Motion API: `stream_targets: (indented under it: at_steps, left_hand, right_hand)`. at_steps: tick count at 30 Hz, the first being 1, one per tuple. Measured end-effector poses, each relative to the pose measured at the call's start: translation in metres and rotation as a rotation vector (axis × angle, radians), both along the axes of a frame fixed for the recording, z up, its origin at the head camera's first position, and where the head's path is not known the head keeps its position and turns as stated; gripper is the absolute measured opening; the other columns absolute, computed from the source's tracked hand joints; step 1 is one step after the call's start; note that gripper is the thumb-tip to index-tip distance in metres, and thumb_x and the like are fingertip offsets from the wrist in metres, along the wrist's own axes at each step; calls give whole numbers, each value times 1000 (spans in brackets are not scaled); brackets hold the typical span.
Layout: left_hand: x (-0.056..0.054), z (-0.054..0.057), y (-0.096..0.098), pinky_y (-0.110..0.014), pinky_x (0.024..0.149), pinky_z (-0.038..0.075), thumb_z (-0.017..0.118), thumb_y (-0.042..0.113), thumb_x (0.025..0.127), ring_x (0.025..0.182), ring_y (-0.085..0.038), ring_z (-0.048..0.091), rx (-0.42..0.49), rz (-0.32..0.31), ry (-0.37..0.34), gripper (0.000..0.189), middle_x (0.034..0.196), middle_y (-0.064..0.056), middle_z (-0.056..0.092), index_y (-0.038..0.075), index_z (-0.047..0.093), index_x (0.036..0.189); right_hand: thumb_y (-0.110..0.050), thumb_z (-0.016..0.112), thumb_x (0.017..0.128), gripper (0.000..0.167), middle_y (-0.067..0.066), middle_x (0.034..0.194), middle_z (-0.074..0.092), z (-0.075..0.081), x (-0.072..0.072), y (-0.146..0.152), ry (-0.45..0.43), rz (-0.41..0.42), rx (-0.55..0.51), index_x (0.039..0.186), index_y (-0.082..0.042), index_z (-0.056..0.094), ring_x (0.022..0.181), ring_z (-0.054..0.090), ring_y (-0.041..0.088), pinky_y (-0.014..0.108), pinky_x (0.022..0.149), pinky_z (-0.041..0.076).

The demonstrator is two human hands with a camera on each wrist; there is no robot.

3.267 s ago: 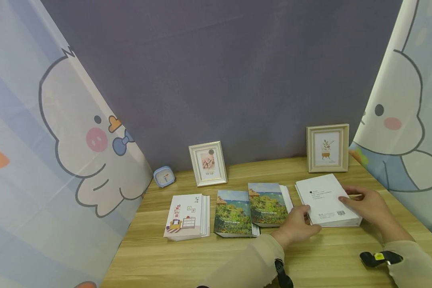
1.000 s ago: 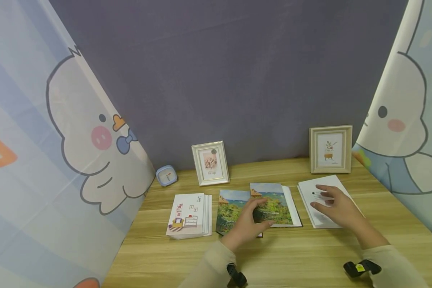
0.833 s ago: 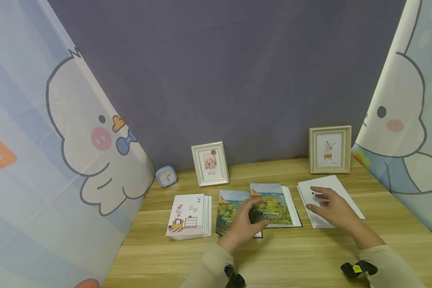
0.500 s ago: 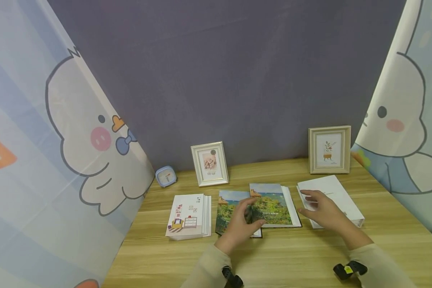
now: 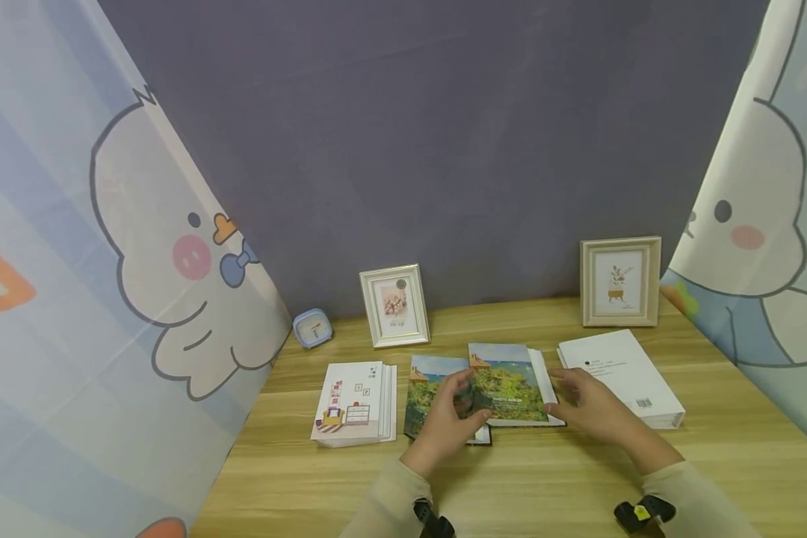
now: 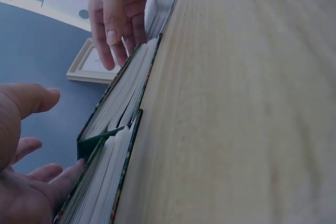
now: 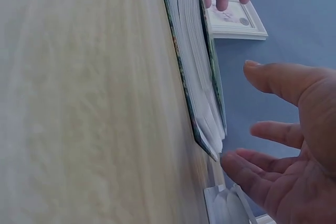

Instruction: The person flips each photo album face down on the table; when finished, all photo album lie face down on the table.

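Two photo albums with painted garden-and-sea covers lie in the middle of the table, the right photo album point(image 5: 507, 385) overlapping the left photo album point(image 5: 425, 388). My left hand point(image 5: 446, 420) is over the left one, thumb and fingers spread apart at the right album's left edge. On that album's other side is my right hand point(image 5: 588, 407), fingers loosely bent, beside the white page edges point(image 7: 191, 51). Neither hand grips anything; whether fingertips touch the covers I cannot tell. A white album point(image 5: 628, 377) lies back cover up, partly behind my right hand.
A white album with a furniture drawing point(image 5: 350, 400) lies at the left of the wooden table point(image 5: 511, 486). Behind stand a small blue clock point(image 5: 312, 329), a cream picture frame point(image 5: 394, 306) and a beige picture frame point(image 5: 621, 282). A dark cloth point(image 5: 430, 149) hangs behind.
Both hands have left the white album on the right. My left hand has moved left to the garden albums. My right hand has then come left across the white album to the right garden album's edge.
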State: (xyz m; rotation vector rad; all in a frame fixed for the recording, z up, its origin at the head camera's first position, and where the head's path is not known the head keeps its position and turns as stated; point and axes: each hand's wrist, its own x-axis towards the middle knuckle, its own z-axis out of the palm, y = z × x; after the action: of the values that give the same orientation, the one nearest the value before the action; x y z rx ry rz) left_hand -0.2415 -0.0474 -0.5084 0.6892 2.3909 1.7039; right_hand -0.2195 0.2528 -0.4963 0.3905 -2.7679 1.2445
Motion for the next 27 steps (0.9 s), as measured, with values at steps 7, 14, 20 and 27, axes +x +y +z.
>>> stream_targets:
  at_steps: [7, 14, 20, 27]
  left_hand:
    - [-1, 0, 1, -31, 102, 53, 75, 24, 100, 144, -32, 45, 20, 12, -25, 73, 160, -7, 35, 18, 37, 162]
    - [-2, -2, 0, -27, 91, 58, 73, 26, 101, 132, -31, 58, -41, 41, -44, 68, 156, -16, 44, 11, 42, 160]
    - [-1, -2, -2, -38, 101, 54, 71, 28, 103, 133, -28, 57, -98, 21, -45, 65, 148, -13, 57, 3, 45, 157]
    - [0, 1, -2, -38, 100, 55, 72, 26, 102, 133, -30, 57, -88, 0, -94, 66, 144, -14, 60, 0, 45, 156]
  right_hand:
    - [-25, 85, 91, 75, 30, 129, 62, -2, 1, 0, -83, 43, -43, 147, 10, 49, 110, 69, 40, 37, 81, 62]
    - [-30, 86, 90, 69, 22, 126, 67, -6, 3, -1, -34, 32, 17, 141, 7, 58, 113, 67, 38, 44, 84, 60]
    - [-28, 88, 87, 61, 21, 127, 67, -8, 4, -4, 5, 44, 16, 134, 5, 66, 112, 68, 38, 34, 77, 61]
    - [-26, 89, 86, 55, 19, 130, 64, -12, 3, -5, 13, 52, -1, 130, 1, 69, 111, 67, 38, 28, 76, 61]
